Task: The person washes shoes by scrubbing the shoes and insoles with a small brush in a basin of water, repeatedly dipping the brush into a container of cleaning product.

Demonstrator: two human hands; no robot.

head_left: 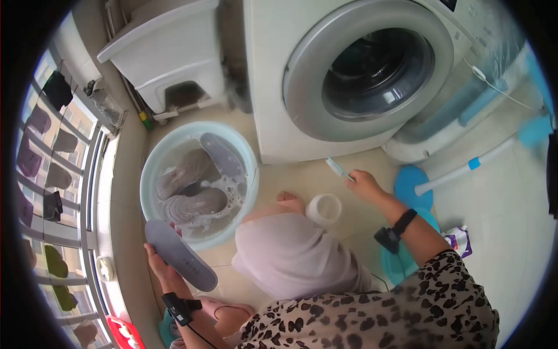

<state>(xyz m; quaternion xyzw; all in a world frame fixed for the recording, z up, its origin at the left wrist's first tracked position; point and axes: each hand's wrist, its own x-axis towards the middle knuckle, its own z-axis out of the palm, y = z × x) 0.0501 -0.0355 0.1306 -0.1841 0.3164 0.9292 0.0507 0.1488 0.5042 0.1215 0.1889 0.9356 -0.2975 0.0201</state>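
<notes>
At the near edge of the basin (251,192), the left hand (158,263) holds a grey insole (181,256), best braced flat by the palm. Right of the basin, the right hand (367,187) grips a brush (337,168), its bristles perhaps angled away.

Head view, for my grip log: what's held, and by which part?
The left hand holds a grey insole by a long edge, from beneath; the right hand holds a brush by its handle.

Gray insole (181,255), small brush (338,168) in left and right hands (158,266)
</notes>
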